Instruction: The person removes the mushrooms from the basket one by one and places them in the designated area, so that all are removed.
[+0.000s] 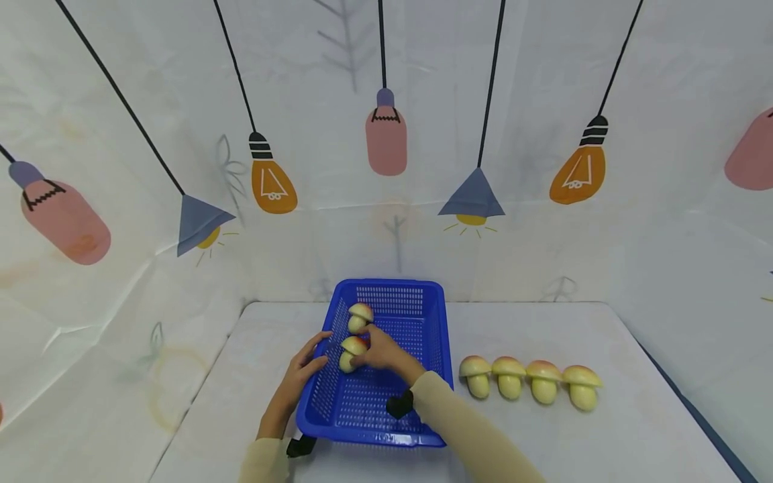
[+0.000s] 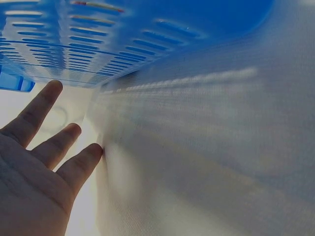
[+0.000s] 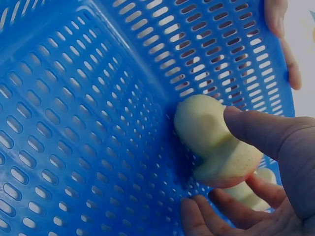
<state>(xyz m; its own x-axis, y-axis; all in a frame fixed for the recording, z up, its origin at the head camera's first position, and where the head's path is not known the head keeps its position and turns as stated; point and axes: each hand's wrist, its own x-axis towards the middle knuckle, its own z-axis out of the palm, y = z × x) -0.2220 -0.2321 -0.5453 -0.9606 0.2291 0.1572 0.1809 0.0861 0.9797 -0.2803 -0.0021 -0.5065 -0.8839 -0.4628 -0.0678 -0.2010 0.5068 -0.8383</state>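
Inside the blue plastic basket (image 1: 374, 437), two toy mushrooms stand near its left wall. My right hand (image 1: 383, 350) reaches in and holds the nearer mushroom (image 1: 349, 345). Seen from the right wrist, the thumb lies on this mushroom (image 3: 231, 160), with the other fingers curved at its far side. Just beyond it is the second mushroom (image 1: 360, 310), partly hidden by the hand in the right wrist view. At the basket's left rim my left hand (image 1: 296, 376) touches the outside; several fingers of that hand (image 2: 44, 162) extend straight beside the slotted wall in the left wrist view.
To the right of the basket, a row of several more mushrooms (image 1: 544, 382) with reddish-yellow caps lies on the white table (image 1: 640, 436). Behind the table hangs a white sheet (image 1: 513, 261) printed with lamps.
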